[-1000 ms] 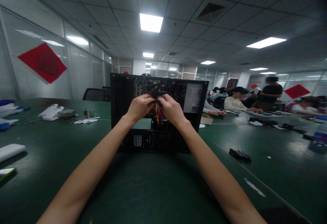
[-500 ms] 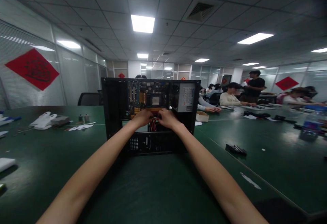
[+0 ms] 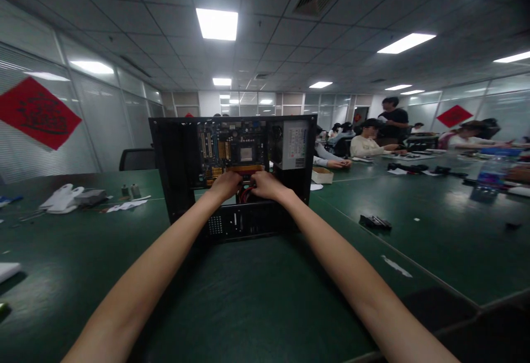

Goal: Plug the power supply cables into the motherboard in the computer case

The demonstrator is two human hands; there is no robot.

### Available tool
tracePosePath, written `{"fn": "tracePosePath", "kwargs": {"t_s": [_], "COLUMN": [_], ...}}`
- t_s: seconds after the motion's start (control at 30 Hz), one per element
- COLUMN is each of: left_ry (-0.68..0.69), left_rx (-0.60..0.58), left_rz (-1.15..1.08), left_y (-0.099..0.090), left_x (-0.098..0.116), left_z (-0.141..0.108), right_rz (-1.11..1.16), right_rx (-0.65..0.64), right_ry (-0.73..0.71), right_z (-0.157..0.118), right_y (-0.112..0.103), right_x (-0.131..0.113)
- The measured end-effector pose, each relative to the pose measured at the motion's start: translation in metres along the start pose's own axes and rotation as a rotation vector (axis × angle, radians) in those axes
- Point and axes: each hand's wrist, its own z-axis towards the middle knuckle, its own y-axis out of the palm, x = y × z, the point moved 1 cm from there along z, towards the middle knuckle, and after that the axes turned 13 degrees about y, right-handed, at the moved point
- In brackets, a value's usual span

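An open black computer case [image 3: 174,186] stands upright on the green table [image 3: 256,291]. Inside it are a motherboard [image 3: 232,137] and, at the upper right, a silver power supply [image 3: 295,145]. My left hand [image 3: 226,186] and my right hand [image 3: 267,185] meet near the lower edge of the motherboard, by its orange and red slots [image 3: 246,170]. Both hands have curled fingers, and what lies between the fingertips is too small to make out. Dark and red cables [image 3: 245,193] hang just below, between the two hands.
White plastic bags [image 3: 62,197] and a grey box [image 3: 90,197] lie at the left. Right of the case are a small open box [image 3: 322,175], black parts [image 3: 375,222] and a paper strip [image 3: 396,266]. Several people sit farther back; one person [image 3: 393,120] stands.
The whole view has shifted, so the case and table things appear farther left and slightly higher. Both hands remain at the motherboard's lower edge.
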Motion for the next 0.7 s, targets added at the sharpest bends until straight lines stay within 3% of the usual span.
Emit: {"fn": "tracePosePath", "kwargs": {"t_s": [0.33, 0.7], "left_ry": [-0.014, -0.077], "left_rx": [0.018, -0.038], "left_rz": [-0.04, 0.004], "left_y": [-0.0022, -0.0053], "left_x": [0.0006, 0.0056], "left_z": [0.0003, -0.001], "right_rz": [0.007, 0.003], "right_rx": [-0.021, -0.053], "right_ry": [-0.005, 0.014], "right_z": [-0.0014, -0.0019], "right_y": [0.0, 0.0], "right_x": [-0.0004, -0.0023]}}
